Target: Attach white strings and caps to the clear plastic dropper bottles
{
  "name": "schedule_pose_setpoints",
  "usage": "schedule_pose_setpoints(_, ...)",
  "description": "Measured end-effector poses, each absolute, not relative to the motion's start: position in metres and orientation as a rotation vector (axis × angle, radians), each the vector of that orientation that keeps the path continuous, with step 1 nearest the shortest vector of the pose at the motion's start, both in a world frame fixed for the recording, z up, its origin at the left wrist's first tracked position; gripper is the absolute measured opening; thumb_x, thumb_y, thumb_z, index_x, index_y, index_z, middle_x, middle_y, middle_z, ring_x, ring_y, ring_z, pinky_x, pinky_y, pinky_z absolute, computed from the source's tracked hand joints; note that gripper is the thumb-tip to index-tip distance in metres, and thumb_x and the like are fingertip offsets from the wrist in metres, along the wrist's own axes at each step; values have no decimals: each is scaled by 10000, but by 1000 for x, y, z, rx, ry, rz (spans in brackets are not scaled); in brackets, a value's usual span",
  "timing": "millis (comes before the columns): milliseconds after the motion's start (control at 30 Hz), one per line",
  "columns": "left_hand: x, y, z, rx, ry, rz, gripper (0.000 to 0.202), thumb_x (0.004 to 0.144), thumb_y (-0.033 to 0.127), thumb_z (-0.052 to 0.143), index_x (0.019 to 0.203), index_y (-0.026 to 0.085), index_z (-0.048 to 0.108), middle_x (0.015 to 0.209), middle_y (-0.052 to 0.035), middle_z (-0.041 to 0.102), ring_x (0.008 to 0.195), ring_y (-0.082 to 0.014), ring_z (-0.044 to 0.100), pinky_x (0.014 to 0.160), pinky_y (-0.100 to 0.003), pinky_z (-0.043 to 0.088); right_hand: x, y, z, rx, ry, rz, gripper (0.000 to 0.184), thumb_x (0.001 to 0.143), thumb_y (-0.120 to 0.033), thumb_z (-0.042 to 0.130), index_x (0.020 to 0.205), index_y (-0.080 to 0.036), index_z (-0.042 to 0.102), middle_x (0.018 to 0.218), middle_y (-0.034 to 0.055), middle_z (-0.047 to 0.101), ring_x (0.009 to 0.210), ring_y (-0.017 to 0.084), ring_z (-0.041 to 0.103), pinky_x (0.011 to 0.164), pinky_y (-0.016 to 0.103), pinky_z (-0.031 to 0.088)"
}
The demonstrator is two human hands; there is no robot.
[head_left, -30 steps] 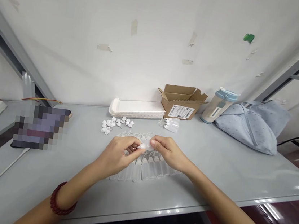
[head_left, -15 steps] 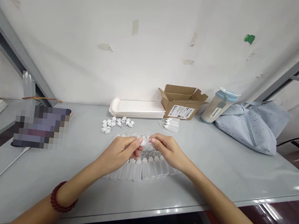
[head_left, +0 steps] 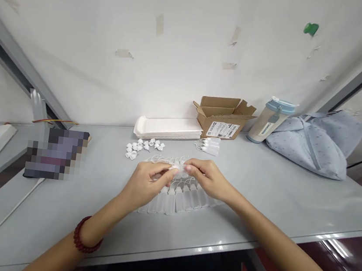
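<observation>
My left hand [head_left: 149, 180] is closed, thumb and fingers pinching a small translucent white plastic piece [head_left: 181, 170] above the table. From the other side, my right hand [head_left: 207, 178] pinches the same piece between thumb and forefinger. Its exact shape is mostly hidden by my fingers. Below my hands lies a row of flat translucent plastic bottles [head_left: 189, 200] with white tops and thin loops. Part of another row shows behind my fingers. A cluster of loose white caps [head_left: 133, 155] sits beyond my left hand. Several more translucent bottles [head_left: 211, 147] lie stacked beyond my right hand.
Against the wall are a stack of white trays [head_left: 168, 128] and an open cardboard box [head_left: 222, 123]. A tumbler [head_left: 268, 122] and a pale blue cloth bag [head_left: 311, 147] stand at the right. A blurred-out phone [head_left: 56, 155] with a white cable [head_left: 6, 215] lies at the left.
The camera view has tilted and shifted slightly. My left fingers have folded closer around the white piece, while both hands stay together at nearly the same spot over the bottles.
</observation>
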State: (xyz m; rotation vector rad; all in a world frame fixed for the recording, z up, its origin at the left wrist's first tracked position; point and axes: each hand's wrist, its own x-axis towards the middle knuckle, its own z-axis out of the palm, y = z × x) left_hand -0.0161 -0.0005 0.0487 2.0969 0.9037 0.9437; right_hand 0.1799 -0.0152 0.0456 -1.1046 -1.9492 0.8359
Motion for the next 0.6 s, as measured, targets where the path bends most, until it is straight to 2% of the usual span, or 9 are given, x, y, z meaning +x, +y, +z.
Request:
schedule_pose_setpoints(100, -17, 0, 46, 2259, 832, 1151, 189, 893, 262, 523, 823, 172, 673, 751, -27, 687, 701, -146, 617, 675, -262, 474, 187, -10, 46, -1096, -1782, 993, 433, 937, -483, 362, 623, -186, 395, 582, -43, 339, 523, 88, 320, 519, 239, 274)
schedule_pose_setpoints(167, -22, 5, 46, 2246, 884, 1213, 233, 923, 258, 466, 862, 176, 675, 826, -35, 704, 774, -152, 637, 712, -262, 489, 194, -3, 47, -1173, -1694, 919, 424, 925, -489, 372, 635, -183, 418, 589, -38, 369, 524, 89, 327, 521, 241, 275)
schedule_pose_setpoints(300, -43, 27, 46, 2365, 1237, 1298, 208, 903, 290, 494, 846, 183, 663, 814, -33, 703, 758, -171, 637, 602, -249, 475, 217, 14, 45, -1482, -1627, 585, 333, 881, -435, 458, 701, -168, 540, 626, -5, 533, 534, 106, 402, 552, 255, 324)
schedule_pose_setpoints(400, -64, 48, 46, 2674, 1394, 1378, 223, 905, 254, 459, 835, 168, 653, 806, -57, 695, 766, -196, 627, 685, -298, 467, 234, 26, 40, -1602, -1612, 525, 251, 872, -373, 459, 833, -165, 594, 728, 27, 643, 560, 125, 477, 576, 262, 371)
schedule_pose_setpoints(600, -82, 62, 46, 2677, 1536, 1358, 205, 894, 240, 455, 837, 182, 643, 782, -37, 690, 733, -182, 630, 579, -262, 436, 259, 38, 30, -1846, -1777, 384, 171, 802, -328, 578, 798, -159, 603, 745, 55, 671, 666, 174, 572, 620, 273, 389)
